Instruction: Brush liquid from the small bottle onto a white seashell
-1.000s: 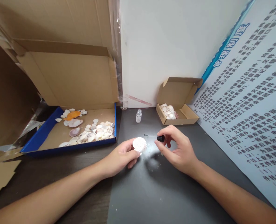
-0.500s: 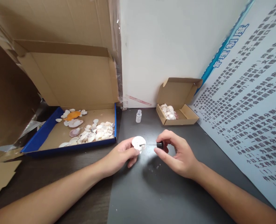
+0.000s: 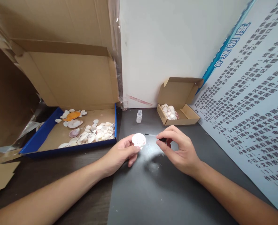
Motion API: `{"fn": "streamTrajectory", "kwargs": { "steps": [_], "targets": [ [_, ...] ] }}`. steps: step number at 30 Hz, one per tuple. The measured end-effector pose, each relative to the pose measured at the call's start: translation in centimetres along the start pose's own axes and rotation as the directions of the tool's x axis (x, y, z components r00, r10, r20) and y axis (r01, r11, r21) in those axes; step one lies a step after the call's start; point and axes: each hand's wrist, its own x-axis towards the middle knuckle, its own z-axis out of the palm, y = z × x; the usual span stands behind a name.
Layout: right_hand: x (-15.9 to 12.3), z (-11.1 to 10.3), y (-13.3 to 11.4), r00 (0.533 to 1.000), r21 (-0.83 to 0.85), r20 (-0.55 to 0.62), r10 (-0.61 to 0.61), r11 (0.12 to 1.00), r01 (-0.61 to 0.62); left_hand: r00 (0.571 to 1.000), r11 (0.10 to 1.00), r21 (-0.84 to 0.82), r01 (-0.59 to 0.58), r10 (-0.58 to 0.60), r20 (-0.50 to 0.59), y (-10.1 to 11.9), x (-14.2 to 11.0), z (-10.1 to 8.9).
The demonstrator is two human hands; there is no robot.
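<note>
Between the thumb and fingers of my left hand (image 3: 122,153) is a white scallop shell (image 3: 138,140), held above the dark table. My right hand (image 3: 178,148) pinches the black cap of a small applicator brush (image 3: 150,135). Its clear stem and dark bristle tip point left, just right of the shell and apart from it. Most of the cap is hidden by my fingers. Beyond my hands an uncapped small glass bottle (image 3: 139,116) stands upright on the table.
A blue-edged cardboard box (image 3: 115,125) at left holds many loose shells (image 3: 99,132) and an orange shell (image 3: 72,116). At the back right sits a small open carton (image 3: 188,120) with white shells (image 3: 169,112). A printed poster (image 3: 247,93) lines the right side; small crumbs lie on the table.
The brush tip has lifted off the shell and moved up and right, with my right hand slightly higher. The shell has tilted and shifted a little up and left in my left hand.
</note>
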Motion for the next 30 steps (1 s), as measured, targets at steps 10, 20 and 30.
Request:
{"fn": "streamTrajectory", "kwargs": {
  "steps": [10,20,30],
  "targets": [
    [-0.04,0.31,-0.58,0.998,-0.054,0.035,0.046,0.998,-0.044,0.999,0.992,-0.122,0.022,-0.026,-0.037,0.73,-0.27,0.39],
    [-0.22,0.25,-0.58,0.995,-0.08,-0.034,0.091,0.992,-0.094,0.997,0.995,-0.096,0.039,-0.045,-0.059,0.8,-0.2,0.43],
    [-0.15,0.34,-0.31,0.992,-0.016,-0.05,0.12,0.993,-0.12,0.998,0.996,-0.073,0.044,-0.047,-0.039,0.51,-0.21,0.28]
  ]
}}
